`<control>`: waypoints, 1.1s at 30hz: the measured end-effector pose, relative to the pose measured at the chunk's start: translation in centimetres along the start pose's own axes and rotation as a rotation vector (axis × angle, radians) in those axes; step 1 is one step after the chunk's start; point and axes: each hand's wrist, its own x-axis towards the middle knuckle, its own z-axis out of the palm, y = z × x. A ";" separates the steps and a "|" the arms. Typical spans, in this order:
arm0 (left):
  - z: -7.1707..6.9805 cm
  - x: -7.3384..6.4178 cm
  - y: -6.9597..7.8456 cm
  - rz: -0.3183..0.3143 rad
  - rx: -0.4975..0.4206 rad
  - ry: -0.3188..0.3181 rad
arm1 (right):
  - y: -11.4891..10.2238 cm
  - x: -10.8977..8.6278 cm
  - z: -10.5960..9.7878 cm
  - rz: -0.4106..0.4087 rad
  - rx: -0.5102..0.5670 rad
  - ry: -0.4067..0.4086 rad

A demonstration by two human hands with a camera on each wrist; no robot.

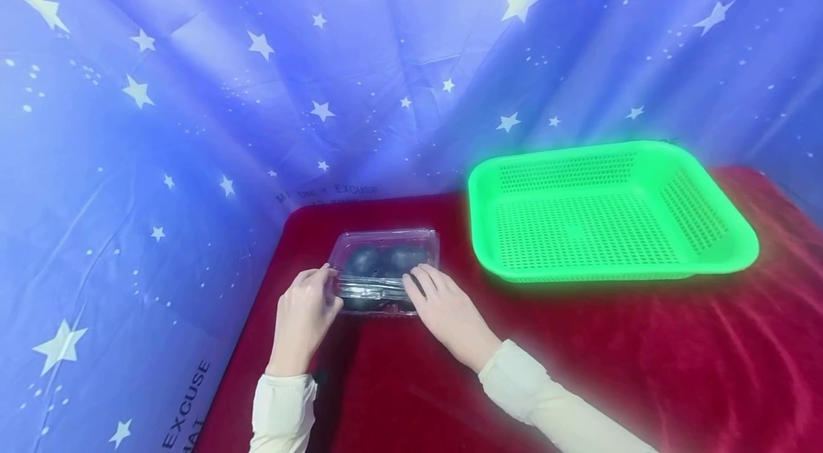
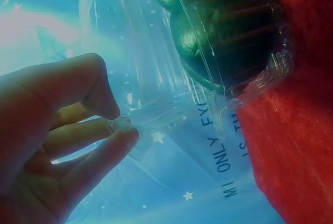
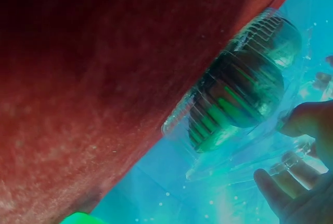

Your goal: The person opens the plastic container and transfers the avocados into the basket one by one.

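A clear plastic clamshell box [image 1: 435,247] rests near the left edge of the red cloth, with several dark, round, shiny fruits [image 1: 365,261] inside. Its lid [image 2: 161,114] is raised at the near side. My left hand [image 1: 302,321] pinches the lid's left corner between thumb and fingers, plain in the left wrist view. At the right corner my right hand [image 1: 453,317] has thumb and fingers on either side of the lid edge [image 3: 283,165]. Ribbed lower walls surround the fruits [image 3: 257,86] in the right wrist view.
A bright green perforated plastic basket [image 1: 726,264] stands to the right of the box on the red cloth-covered table [image 1: 546,367]. Blue curtain fabric [image 1: 360,31] printed with stars hangs behind the table and along its left side.
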 end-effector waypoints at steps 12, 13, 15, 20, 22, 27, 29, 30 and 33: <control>0.0 -0.5 -0.4 -0.025 -0.027 0.000 | 0.4 0.6 -1.2 0.000 0.065 0.025; 0.0 -0.5 -0.5 -0.028 -0.032 -0.003 | 0.4 0.7 -1.3 0.003 0.074 0.021; 0.0 -0.5 -0.6 -0.029 -0.046 -0.002 | 0.6 0.9 -1.4 0.009 0.095 0.017; 0.0 -0.4 -0.8 -0.018 -0.092 0.018 | 1.2 1.3 -1.9 0.020 0.119 0.030; 0.0 -0.3 -0.8 -0.017 -0.103 0.022 | 1.4 1.5 -2.1 0.023 0.115 0.037; -0.4 0.0 -0.8 -0.017 -0.109 0.023 | 1.9 1.7 -2.5 0.029 0.135 0.031; -0.5 0.1 -0.9 -0.015 -0.113 0.022 | 2.0 1.8 -2.7 0.033 0.152 0.029; -0.5 0.2 -0.9 -0.016 -0.114 0.023 | 2.1 1.8 -2.8 0.037 0.162 0.030; -0.7 0.4 -1.1 -0.015 -0.121 0.028 | 2.4 2.0 -3.0 0.051 0.175 0.029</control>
